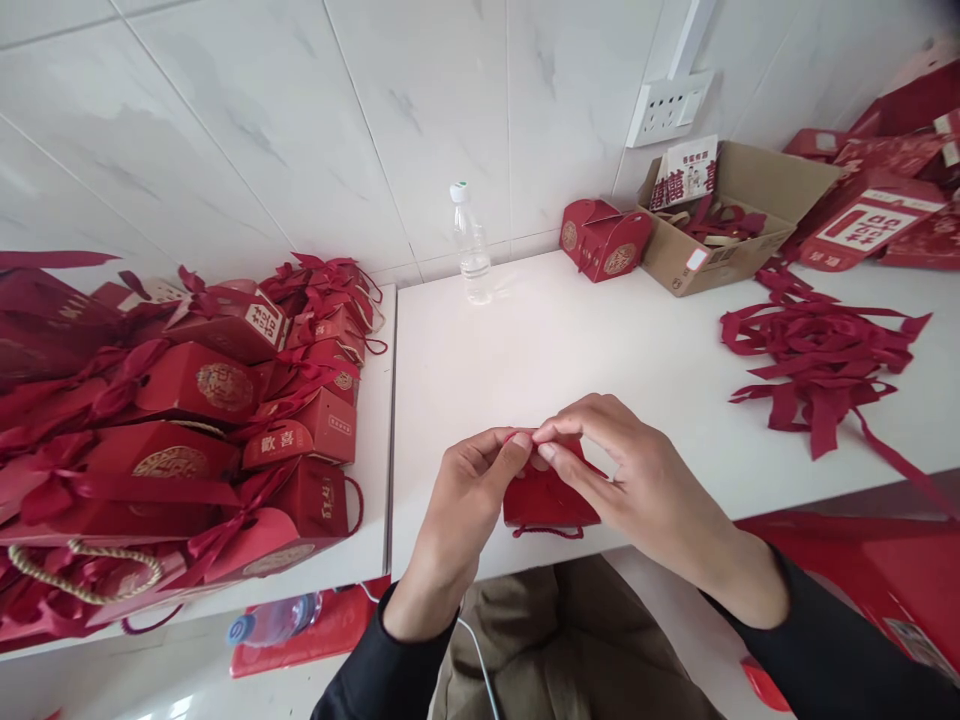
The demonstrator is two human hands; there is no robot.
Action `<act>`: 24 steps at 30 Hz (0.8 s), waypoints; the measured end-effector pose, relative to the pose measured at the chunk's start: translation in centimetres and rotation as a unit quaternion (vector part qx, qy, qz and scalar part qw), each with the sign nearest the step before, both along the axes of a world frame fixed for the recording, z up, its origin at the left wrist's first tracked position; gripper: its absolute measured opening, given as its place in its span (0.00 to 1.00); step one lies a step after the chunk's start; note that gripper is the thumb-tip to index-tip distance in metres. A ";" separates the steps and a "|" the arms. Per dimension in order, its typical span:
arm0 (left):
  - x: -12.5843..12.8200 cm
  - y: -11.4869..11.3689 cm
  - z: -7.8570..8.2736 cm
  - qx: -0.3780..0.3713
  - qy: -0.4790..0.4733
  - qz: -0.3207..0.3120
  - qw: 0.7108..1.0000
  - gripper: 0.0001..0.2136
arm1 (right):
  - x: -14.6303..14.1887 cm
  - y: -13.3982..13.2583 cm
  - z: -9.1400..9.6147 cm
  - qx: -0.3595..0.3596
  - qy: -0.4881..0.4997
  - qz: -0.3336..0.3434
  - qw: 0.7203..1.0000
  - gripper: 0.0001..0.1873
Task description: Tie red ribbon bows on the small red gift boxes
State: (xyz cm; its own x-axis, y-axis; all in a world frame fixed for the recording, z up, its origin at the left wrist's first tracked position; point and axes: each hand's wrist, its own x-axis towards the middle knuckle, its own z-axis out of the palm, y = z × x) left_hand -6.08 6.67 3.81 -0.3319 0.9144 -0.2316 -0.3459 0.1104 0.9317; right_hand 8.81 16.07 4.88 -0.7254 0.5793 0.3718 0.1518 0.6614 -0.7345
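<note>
A small red gift box (pixel 547 497) stands at the near edge of the white table (pixel 600 340), with a red cord loop hanging below it. My left hand (pixel 465 500) and my right hand (pixel 637 475) meet above the box top, fingertips pinched together on the red ribbon or flap there. Both hands are closed in a pinch. What exactly lies between the fingertips is partly hidden by the fingers.
A heap of finished red gift boxes (pixel 187 420) with ribbons fills the left table. A clear plastic bottle (pixel 471 245) stands by the wall. Loose red ribbons (pixel 817 350) lie at right, behind them a cardboard carton (pixel 727 215) and a red box (pixel 604 240).
</note>
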 end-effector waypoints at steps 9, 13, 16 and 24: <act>-0.6 -0.3 -0.1 -0.014 0.028 0.002 1.000 0.09 | 0.5 0.0 -0.9 -0.043 -0.030 0.038 0.998 0.12; -0.5 -0.3 -0.1 0.000 0.158 -0.002 0.987 0.07 | 0.2 0.2 -0.5 -0.132 -0.052 0.038 0.989 0.10; 0.0 -0.5 -0.4 0.013 0.296 0.029 0.955 0.09 | 0.0 0.3 -0.3 -0.181 -0.051 0.036 0.982 0.08; 1.4 -1.0 -3.6 0.163 0.531 0.153 0.817 0.10 | 0.3 0.6 0.0 -0.257 -0.060 0.052 0.963 0.15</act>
